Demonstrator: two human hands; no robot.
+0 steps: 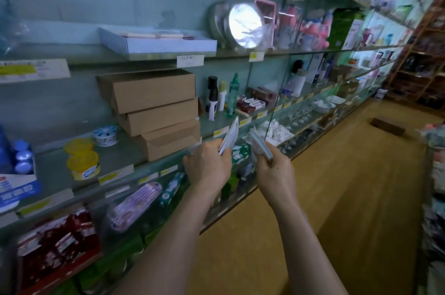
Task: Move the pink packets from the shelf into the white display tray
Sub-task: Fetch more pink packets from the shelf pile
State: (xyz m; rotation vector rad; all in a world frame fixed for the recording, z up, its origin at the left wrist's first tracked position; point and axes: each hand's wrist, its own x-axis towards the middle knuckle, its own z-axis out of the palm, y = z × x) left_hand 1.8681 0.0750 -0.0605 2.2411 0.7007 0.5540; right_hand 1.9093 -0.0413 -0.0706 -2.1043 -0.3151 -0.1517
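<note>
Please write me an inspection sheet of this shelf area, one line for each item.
Surface: glass shelves, with price labels on the front edges.
Job's things: white tray on the upper shelf, with pink packets lying in it.
Clutter: three stacked boxes, yellow tubs, bottles.
Grippers: left hand grips a flat packet; right hand grips a stack of packets.
Cables: nothing seen.
Surroundings: shop aisle, brown floor, more shelves at the far end.
</note>
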